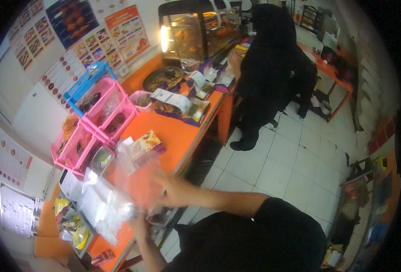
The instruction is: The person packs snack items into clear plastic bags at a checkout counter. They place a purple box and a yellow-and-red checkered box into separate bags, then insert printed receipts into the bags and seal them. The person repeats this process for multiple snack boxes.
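My right hand point(170, 190), blurred, is raised over the orange table edge, with its fingers at a thin clear plastic bag point(136, 183). At the bag's lower end is my left hand point(136, 217), blurred too and partly hidden by plastic. A stack of clear plastic bags point(98, 200) lies on the table under and beside it. Beyond the raised bag sits a printed food box point(147, 144). A steel container point(102, 161) stands close to the bags, with something yellow and white inside.
A pink and blue plastic rack point(95, 125) stands against the wall. Filled food boxes with paper slips point(171, 98), a round pan point(163, 78) and a lit glass display case point(200, 34) are farther along. A person in black point(272, 68) stands there. A tray of packets point(74, 224) lies at left.
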Motion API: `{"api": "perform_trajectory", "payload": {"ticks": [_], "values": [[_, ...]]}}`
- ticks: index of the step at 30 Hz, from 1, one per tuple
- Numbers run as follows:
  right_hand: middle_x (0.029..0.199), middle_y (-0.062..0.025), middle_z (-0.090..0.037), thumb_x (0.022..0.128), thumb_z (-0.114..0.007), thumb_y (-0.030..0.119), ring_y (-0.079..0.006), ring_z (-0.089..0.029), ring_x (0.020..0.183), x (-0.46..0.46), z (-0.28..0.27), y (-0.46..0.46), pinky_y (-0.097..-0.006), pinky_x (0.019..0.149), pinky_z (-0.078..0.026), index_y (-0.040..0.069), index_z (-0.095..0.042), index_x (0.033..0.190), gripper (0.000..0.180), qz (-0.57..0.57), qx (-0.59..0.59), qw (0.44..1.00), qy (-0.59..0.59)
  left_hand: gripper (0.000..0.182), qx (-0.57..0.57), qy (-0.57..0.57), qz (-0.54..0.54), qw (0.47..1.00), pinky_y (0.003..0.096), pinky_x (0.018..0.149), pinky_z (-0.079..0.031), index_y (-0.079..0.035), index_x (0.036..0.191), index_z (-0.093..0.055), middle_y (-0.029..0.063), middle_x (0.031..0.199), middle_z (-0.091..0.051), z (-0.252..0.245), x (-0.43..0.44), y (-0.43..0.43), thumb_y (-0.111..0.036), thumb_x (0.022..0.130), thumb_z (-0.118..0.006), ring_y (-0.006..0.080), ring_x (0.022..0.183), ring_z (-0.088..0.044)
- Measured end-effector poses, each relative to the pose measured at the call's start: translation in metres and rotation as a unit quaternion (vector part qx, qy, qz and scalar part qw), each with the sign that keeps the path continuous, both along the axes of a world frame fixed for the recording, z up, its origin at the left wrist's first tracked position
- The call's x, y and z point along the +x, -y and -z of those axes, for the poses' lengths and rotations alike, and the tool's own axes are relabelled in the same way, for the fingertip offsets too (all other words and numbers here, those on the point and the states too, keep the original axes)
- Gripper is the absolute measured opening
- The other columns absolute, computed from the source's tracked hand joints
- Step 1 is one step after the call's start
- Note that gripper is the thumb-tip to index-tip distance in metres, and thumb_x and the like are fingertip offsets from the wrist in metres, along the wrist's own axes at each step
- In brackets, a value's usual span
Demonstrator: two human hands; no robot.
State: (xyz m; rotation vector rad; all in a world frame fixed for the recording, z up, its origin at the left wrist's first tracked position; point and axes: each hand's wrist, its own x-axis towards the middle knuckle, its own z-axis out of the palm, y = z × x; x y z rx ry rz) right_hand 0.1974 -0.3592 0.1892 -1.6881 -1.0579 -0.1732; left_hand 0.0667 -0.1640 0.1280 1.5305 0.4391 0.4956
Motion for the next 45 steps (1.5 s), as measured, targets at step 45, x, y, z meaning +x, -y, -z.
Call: {"api": "perform_trajectory", "payload": {"ticks": [45], "values": [[0.091,-0.0126,-0.07,0.1,-0.06,0.011,-0.0187,-0.068,0.082,-0.094,0.202,0.255,-0.032,0.075,-0.055,0.0,-0.068,0.112,0.018,0.221,-0.037,0.864,-0.45,0.022,0.261,-0.337,0.27,0.863,0.0478,0.089,-0.053,-0.005,0.112,-0.068,0.0271,0.107,-0.069,0.134,-0.045,0.176,-0.01,0.092,-0.06,0.0407,0.102,-0.068]]}}
